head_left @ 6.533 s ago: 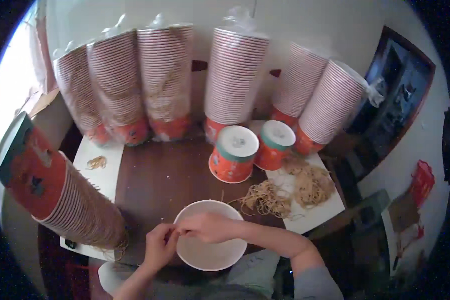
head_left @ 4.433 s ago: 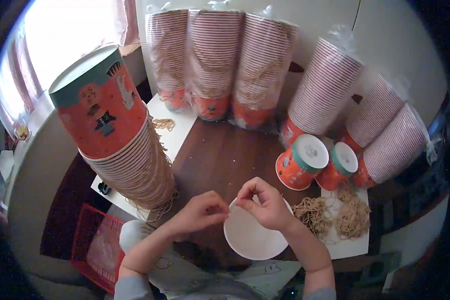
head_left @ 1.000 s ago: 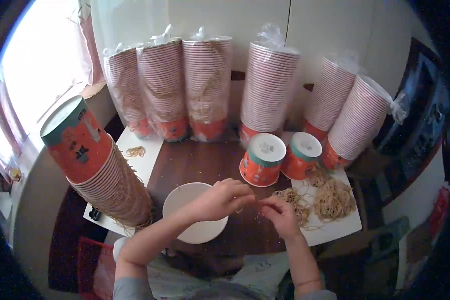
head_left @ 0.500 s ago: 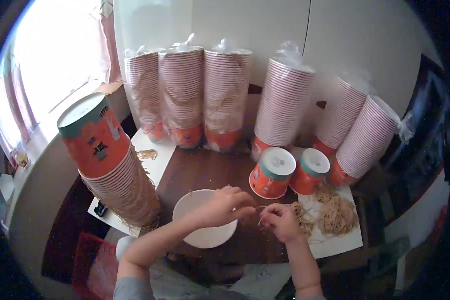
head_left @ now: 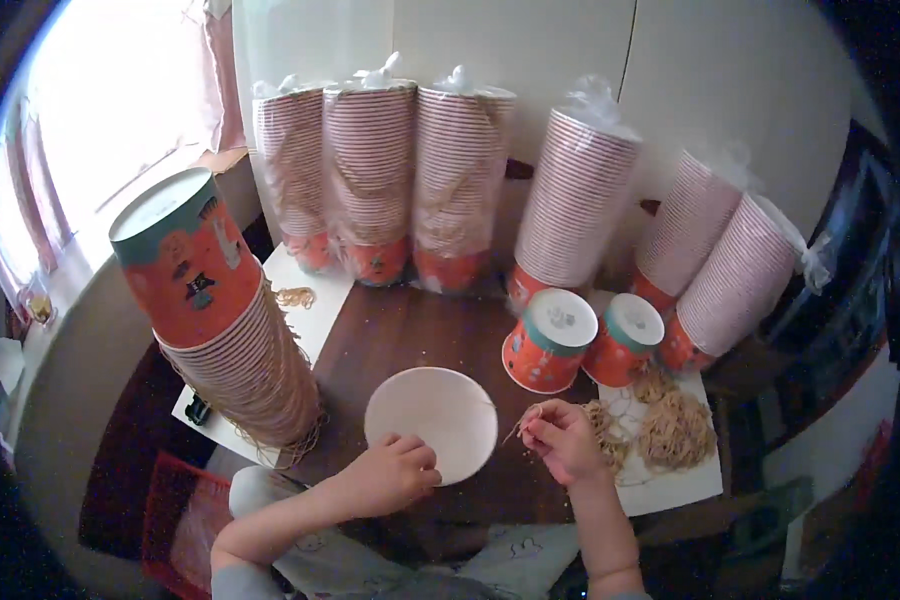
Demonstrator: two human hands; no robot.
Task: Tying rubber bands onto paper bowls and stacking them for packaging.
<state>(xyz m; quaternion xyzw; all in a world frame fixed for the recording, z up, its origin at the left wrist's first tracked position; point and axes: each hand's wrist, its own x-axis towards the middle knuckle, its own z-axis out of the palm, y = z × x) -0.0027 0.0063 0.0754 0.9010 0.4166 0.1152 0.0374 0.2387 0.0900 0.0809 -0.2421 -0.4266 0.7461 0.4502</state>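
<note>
A white round paper bucket [head_left: 432,410] sits on the dark table in front of me, its mouth facing up. My left hand [head_left: 395,475] is at its near left rim, fingers curled over the edge and closed on it. To the right of the bucket, my right hand [head_left: 565,440] pinches a thin tan string [head_left: 511,435] between thumb and fingertips, a short end hanging out. Tangled piles of the same string [head_left: 675,432] lie beside that hand on a white board.
At left stands a tall leaning stack of orange and green paper buckets [head_left: 195,270] draped with strings. Bagged bucket stacks [head_left: 370,165] line the back, more [head_left: 580,200] at right. Two upturned buckets [head_left: 550,345] stand right of centre. A red basket [head_left: 185,525] is at lower left.
My left hand has moved from beside my right hand down and left to the bucket's near rim. The bucket has shifted slightly right. My right hand still pinches the string.
</note>
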